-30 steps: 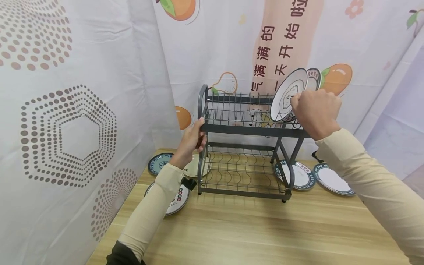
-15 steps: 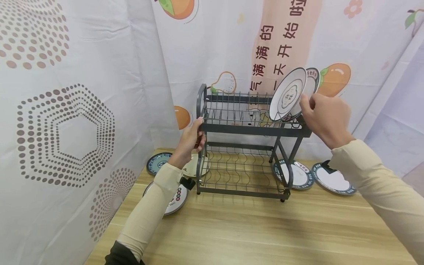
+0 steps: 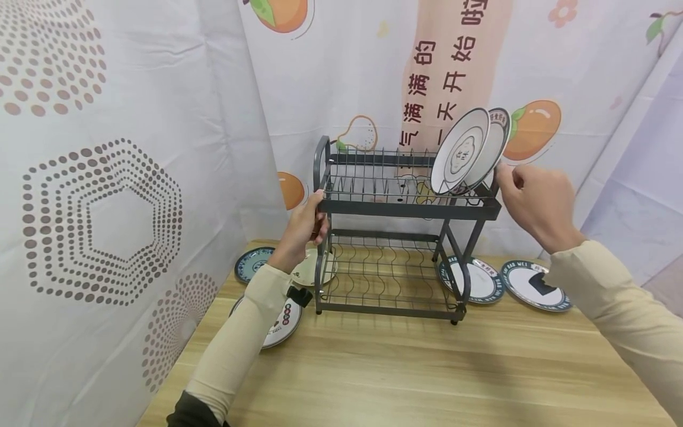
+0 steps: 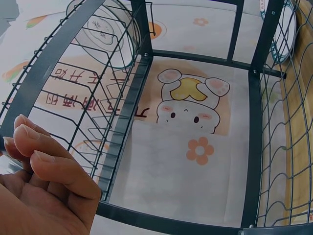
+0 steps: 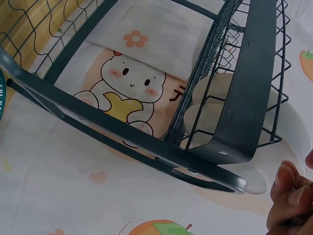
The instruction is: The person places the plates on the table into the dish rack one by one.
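In the head view my left hand (image 3: 305,230) grips the upper left corner of the dark metal dish rack (image 3: 405,209); in the left wrist view its curled fingers (image 4: 63,171) lie by the upper tier. Two white dark-rimmed plates lean in the top tier's right end, the front plate (image 3: 450,163) partly covering the rear plate (image 3: 500,133). My right hand (image 3: 541,201) is just right of the rack's top tier, its fingers loosely curled around nothing. In the right wrist view, fingers (image 5: 288,200) appear beyond the rack's end, apart from its frame.
On the wooden table (image 3: 384,373), a blue patterned plate (image 3: 251,264), a cream plate (image 3: 309,271) and a white plate (image 3: 281,326) lie left of the rack. Two blue-rimmed plates (image 3: 480,281) lie at its right. Printed curtains (image 3: 341,71) hang behind and at the left.
My right hand has let go of the plates and moved right and slightly down, away from them. The plates stay leaning in the rack. My left hand keeps its grip.
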Tool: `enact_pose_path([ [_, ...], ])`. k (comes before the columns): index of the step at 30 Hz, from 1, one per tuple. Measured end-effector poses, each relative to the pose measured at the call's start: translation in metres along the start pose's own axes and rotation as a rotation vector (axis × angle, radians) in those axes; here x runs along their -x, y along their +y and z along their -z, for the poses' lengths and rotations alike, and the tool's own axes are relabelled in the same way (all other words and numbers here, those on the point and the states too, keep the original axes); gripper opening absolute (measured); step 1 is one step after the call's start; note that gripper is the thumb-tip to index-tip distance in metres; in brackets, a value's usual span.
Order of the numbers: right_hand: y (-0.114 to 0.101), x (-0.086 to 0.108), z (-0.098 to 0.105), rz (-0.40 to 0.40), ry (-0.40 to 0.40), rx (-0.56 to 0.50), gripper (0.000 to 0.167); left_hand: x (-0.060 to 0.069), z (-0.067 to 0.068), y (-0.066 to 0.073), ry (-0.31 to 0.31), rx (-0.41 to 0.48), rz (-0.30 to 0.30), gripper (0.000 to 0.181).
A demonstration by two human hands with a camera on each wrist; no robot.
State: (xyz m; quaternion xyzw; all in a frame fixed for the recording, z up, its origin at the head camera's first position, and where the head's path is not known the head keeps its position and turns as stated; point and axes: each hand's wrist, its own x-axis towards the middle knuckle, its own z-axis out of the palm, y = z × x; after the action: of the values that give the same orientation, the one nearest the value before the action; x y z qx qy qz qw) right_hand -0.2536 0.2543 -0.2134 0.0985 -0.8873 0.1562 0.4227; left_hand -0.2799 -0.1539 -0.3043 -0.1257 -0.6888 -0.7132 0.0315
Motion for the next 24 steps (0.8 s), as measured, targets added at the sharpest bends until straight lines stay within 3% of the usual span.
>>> enact_pose_path([
  [9,0.019,0.013,-0.001,-0.053,-0.044,0.003,0.057,0.001,0.000,-0.001,0.007,-0.012,-0.003,0.062],
  [24,0.061,0.035,0.001,-0.164,-0.185,0.057,0.058,-0.001,0.001,0.000,0.021,-0.018,0.018,0.062],
])
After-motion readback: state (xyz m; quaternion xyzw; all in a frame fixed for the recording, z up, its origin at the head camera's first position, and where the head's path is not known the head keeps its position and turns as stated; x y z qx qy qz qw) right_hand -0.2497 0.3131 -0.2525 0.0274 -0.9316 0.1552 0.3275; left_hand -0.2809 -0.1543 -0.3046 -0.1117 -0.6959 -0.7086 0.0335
